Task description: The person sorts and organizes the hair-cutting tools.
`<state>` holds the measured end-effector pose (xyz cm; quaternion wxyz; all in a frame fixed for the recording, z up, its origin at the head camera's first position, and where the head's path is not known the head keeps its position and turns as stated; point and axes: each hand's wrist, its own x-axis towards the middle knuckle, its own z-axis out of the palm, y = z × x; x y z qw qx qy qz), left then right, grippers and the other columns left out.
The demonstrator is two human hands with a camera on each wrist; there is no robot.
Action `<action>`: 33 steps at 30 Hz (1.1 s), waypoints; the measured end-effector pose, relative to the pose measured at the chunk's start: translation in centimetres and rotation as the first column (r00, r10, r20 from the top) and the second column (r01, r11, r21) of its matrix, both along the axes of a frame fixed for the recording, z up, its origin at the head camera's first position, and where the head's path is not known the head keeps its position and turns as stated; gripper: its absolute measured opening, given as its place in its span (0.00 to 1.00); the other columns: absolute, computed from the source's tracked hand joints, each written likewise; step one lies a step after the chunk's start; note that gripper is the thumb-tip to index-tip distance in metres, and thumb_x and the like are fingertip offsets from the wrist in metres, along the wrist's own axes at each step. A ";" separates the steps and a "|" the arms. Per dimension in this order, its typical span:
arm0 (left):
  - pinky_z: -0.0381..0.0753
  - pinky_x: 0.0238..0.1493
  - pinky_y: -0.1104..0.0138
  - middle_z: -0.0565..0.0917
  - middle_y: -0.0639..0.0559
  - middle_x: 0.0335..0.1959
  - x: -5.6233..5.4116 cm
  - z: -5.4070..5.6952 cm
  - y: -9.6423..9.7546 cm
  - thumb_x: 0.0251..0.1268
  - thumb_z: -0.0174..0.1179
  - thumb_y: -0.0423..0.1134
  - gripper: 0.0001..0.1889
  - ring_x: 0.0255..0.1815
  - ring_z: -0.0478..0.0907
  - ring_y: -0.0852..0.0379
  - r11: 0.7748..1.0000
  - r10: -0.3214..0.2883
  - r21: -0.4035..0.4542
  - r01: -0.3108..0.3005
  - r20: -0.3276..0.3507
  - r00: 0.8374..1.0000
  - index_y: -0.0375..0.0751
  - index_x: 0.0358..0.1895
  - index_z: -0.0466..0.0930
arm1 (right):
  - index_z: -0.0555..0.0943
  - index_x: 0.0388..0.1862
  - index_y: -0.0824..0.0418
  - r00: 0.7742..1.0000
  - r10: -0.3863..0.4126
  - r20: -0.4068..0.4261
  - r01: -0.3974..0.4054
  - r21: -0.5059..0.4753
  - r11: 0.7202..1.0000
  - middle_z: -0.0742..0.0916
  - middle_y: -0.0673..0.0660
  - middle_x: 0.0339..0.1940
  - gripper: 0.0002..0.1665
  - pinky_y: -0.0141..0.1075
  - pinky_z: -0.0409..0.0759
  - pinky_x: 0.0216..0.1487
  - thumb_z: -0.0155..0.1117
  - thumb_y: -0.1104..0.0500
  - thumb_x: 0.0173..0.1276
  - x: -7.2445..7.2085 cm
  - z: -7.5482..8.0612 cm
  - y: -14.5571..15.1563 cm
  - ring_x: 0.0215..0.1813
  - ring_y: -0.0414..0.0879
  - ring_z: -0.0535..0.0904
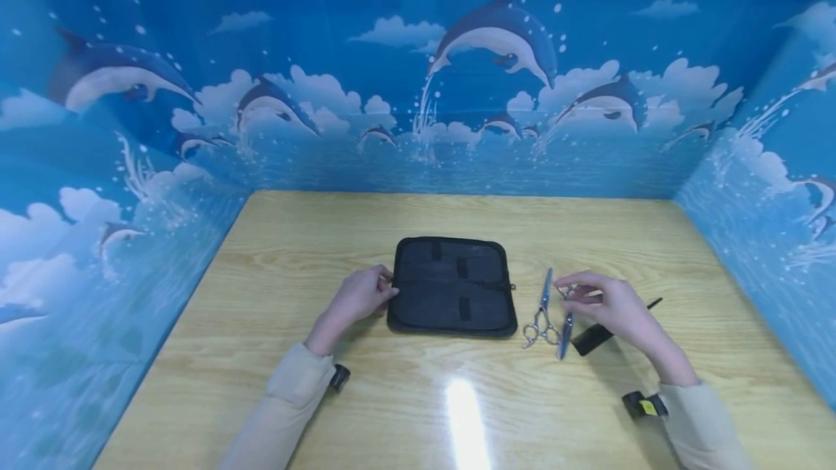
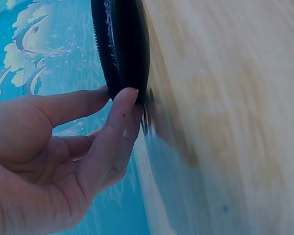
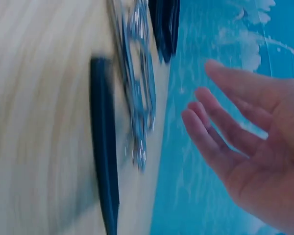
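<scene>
A black case (image 1: 451,285) with elastic loops lies on the wooden table. At its left edge, my left hand (image 1: 362,296) pinches the rim between thumb and fingers; the left wrist view shows the case's edge (image 2: 130,54) in that grip. My right hand (image 1: 607,303) is above a second pair of scissors (image 1: 565,336), partly covering its handles. In the right wrist view its fingers are loosely bent, apart from the scissors and holding nothing. Left of that hand lies the first pair of scissors (image 1: 543,310), blades pointing away. A black comb (image 1: 593,340) with a thin tail lies partly beneath the right hand.
Blue curtains (image 1: 366,158) printed with dolphins stand along the back and both sides of the wooden table (image 1: 313,238). A bright light reflection falls on the tabletop near the front. Dark wrist devices (image 1: 643,405) sit at both sleeves.
</scene>
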<state>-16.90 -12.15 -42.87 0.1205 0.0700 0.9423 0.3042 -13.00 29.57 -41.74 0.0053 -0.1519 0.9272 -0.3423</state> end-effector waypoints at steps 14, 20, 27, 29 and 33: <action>0.80 0.36 0.66 0.86 0.53 0.31 0.0 -0.1 -0.1 0.70 0.64 0.37 0.18 0.22 0.81 0.61 1.000 -0.012 -0.012 0.012 -0.003 1.000 0.33 0.58 0.78 | 0.86 0.51 0.63 0.994 0.045 -0.095 -0.024 0.212 0.977 0.86 0.66 0.52 0.23 0.55 0.84 0.46 0.78 0.67 0.55 0.8 -0.6 5.2 0.48 0.64 0.84; 0.79 0.36 0.66 0.85 0.53 0.31 0.0 -0.1 0.0 0.71 0.64 0.37 0.17 0.22 0.82 0.60 1.000 -0.017 -0.018 0.017 -0.008 1.000 0.33 0.58 0.78 | 0.87 0.49 0.62 0.986 0.065 -0.152 -0.021 0.273 0.962 0.87 0.66 0.50 0.26 0.62 0.80 0.47 0.81 0.66 0.49 0.9 -1.2 6.2 0.47 0.66 0.85; 0.79 0.37 0.65 0.85 0.53 0.31 0.1 -0.2 0.0 0.70 0.65 0.37 0.17 0.21 0.81 0.61 1.000 -0.013 -0.008 0.013 -0.020 1.000 0.33 0.58 0.78 | 0.87 0.47 0.59 0.997 0.054 -0.060 -0.033 0.297 0.954 0.88 0.64 0.49 0.23 0.65 0.78 0.49 0.81 0.63 0.49 0.9 -1.5 6.4 0.47 0.65 0.84; 0.79 0.37 0.65 0.85 0.53 0.31 0.1 -0.2 0.0 0.70 0.65 0.37 0.17 0.21 0.81 0.61 1.000 -0.012 -0.005 0.012 -0.020 1.000 0.33 0.58 0.78 | 0.88 0.46 0.59 0.998 0.054 -0.043 -0.038 0.303 0.952 0.88 0.64 0.49 0.22 0.65 0.78 0.50 0.81 0.62 0.50 0.8 -1.7 6.5 0.49 0.65 0.84; 0.79 0.38 0.65 0.85 0.54 0.31 0.1 -0.2 0.0 0.70 0.65 0.37 0.17 0.21 0.81 0.61 1.000 -0.013 -0.005 0.013 -0.019 1.000 0.33 0.58 0.78 | 0.88 0.46 0.59 0.998 0.059 -0.039 -0.044 0.305 0.951 0.88 0.64 0.50 0.21 0.65 0.78 0.51 0.81 0.62 0.50 0.7 -1.9 6.7 0.49 0.66 0.84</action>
